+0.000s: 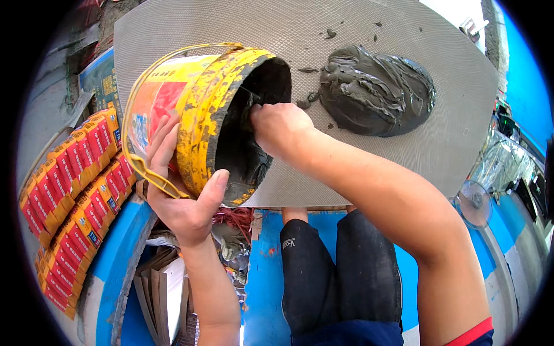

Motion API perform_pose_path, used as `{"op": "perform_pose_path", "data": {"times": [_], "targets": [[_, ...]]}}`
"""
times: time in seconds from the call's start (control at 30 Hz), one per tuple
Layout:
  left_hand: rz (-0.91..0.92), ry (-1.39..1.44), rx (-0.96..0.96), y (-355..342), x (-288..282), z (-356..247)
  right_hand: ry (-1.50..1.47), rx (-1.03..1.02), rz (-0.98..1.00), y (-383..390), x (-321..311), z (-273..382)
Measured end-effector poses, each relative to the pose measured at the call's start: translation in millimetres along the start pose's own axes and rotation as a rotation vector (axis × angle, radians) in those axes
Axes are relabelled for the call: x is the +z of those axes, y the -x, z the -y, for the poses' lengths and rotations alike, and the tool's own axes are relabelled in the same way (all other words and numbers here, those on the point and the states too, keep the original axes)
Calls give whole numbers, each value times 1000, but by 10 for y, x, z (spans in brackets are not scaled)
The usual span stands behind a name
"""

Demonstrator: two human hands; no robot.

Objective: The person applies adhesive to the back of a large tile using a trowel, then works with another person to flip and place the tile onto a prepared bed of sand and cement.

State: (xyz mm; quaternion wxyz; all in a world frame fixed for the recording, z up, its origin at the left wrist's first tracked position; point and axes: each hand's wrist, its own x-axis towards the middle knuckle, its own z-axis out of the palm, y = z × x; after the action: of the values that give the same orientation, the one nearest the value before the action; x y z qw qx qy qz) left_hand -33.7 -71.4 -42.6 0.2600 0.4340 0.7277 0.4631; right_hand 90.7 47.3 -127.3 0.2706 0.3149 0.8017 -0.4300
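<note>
A yellow plastic bucket [196, 115], smeared with dark paste, is tipped on its side with its mouth facing right. Its wire handle loops over the far and left sides. My left hand [187, 207] cradles the bucket from below, fingers spread along its wall and thumb near the rim. Inside the mouth, my right hand [280, 127] is closed in a fist; whatever it grips is hidden by the fingers and the dark interior. Grey paste [245, 164] coats the bucket's inner wall. To the right, a glossy mound of dark grey paste [375, 92] lies on a textured grey board [346, 167].
Small paste crumbs [330, 33] dot the board near the mound. Red and yellow packages [75, 184] are stacked at the left. Below the board are folded cardboard [156, 294] and red strands [236, 219]. A clear round disc [473, 199] stands at the right.
</note>
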Motion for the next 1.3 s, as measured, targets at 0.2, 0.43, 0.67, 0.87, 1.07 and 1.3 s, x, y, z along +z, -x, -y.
{"op": "perform_pose_path", "data": {"times": [0.2, 0.43, 0.67, 0.87, 1.07, 1.3], "targets": [[-16, 7, -14, 41, -49, 45, 28, -139, 213, -24, -33, -40], [-64, 31, -85, 96, -49, 23, -150, -299, 381, -95, 167, -18], [-102, 47, -123, 101, 6, 9, -689, -276, 544, 54, 255, -127], [-133, 124, -192, -36, 13, -54, -870, -294, 572, 378, -1, -460], [-126, 148, -207, -170, 22, -120, -765, -271, 402, 951, -277, -1009], [-148, 60, -179, -258, 175, -171, -457, 36, 25, 1749, -306, -1671]]}}
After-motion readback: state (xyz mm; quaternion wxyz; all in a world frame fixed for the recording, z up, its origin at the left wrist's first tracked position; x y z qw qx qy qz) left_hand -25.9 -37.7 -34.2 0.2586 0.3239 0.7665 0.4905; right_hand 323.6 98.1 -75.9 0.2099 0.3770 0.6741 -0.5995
